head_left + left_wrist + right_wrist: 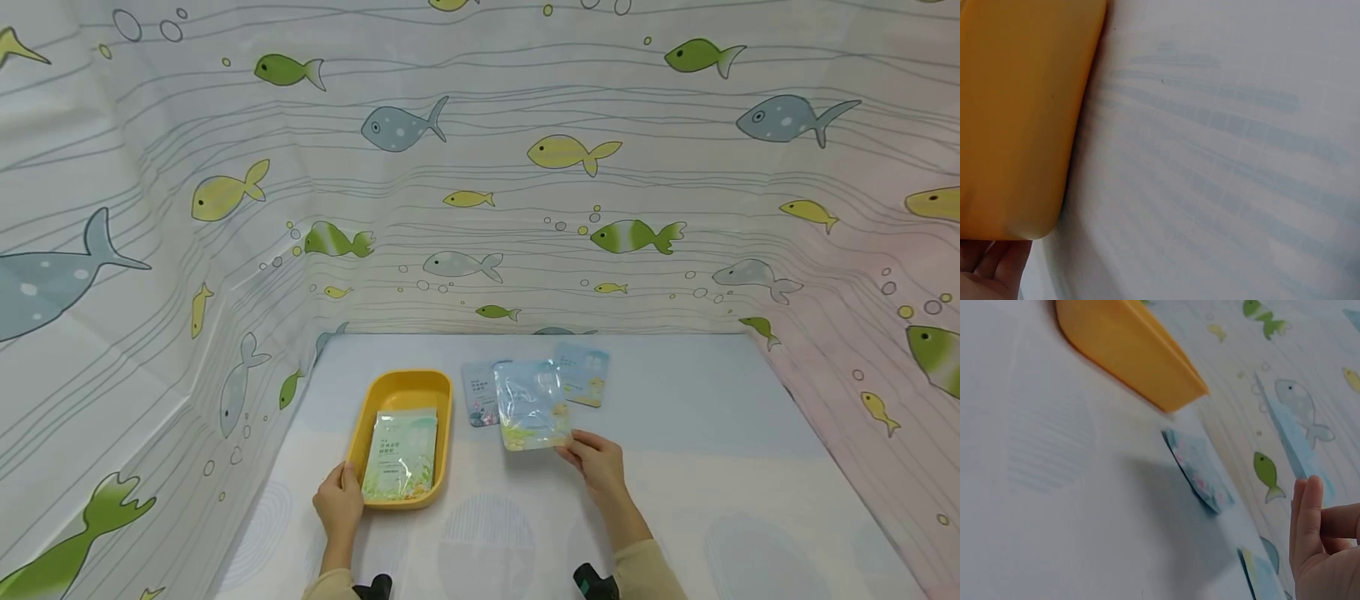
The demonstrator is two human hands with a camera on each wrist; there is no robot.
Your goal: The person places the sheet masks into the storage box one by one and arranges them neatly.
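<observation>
My right hand [596, 467] pinches the lower right corner of a light blue sachet [531, 404], raised above the table. In the right wrist view the sachet [1288, 434] appears nearly edge-on beyond the fingertips [1314, 487]. Two more sachets lie behind it: a grey-blue one with pink flowers [477, 393], partly covered, and a blue one [585, 375]. On the left, my left hand [339, 500] grips the near left rim of a yellow tray [408, 379]. Inside that tray lies a pale green sachet [401, 457]. Only the tray's outer wall [1022, 119] and a few fingers [1010, 265] show in the left wrist view.
A white table [675, 483] with pale printed shapes lies under everything. Fish-patterned cloth [480, 167] rises at the back and both sides. Dark wrist devices [596, 582] sit by both sleeves.
</observation>
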